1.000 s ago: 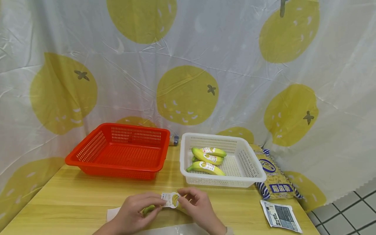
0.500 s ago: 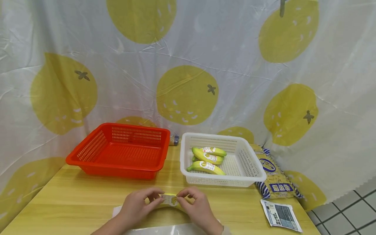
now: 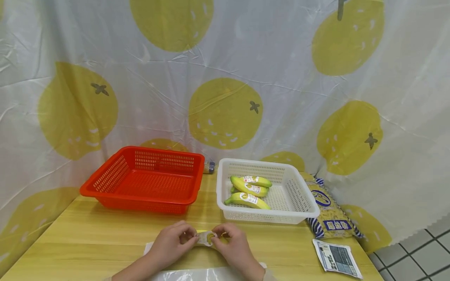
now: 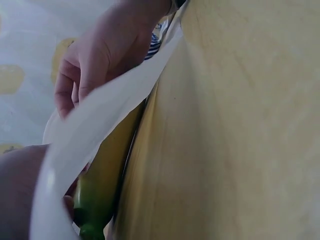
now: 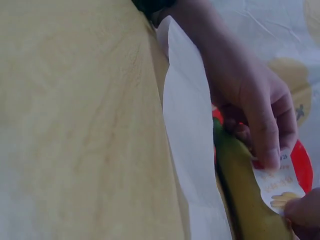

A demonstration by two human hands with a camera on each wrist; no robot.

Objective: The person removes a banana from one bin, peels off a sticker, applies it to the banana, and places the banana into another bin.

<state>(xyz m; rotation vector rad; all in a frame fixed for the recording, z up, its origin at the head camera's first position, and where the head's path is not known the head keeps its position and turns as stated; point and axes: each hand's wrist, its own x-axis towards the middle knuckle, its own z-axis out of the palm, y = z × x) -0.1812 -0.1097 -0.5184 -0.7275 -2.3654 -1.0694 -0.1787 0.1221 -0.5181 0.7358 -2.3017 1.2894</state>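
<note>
Wooden table (image 3: 88,242) seen from the head camera: both hands meet in front of the white basket (image 3: 309,207). The left hand (image 3: 172,244) and right hand (image 3: 233,246) pinch a banana (image 3: 211,239) and its label (image 3: 204,237) between fingertips, over a white sheet (image 3: 151,246). Left of the white basket sits a red basket (image 3: 105,183); inside the white one lie three labelled bananas (image 3: 247,191).

Left wrist view: the banana (image 4: 102,185) lies under the white sheet (image 4: 95,135), against the table, the right hand (image 4: 105,50) curled beyond it.

Right wrist view: the left hand (image 5: 255,95) presses the label (image 5: 275,185) onto the banana (image 5: 247,200).
</note>
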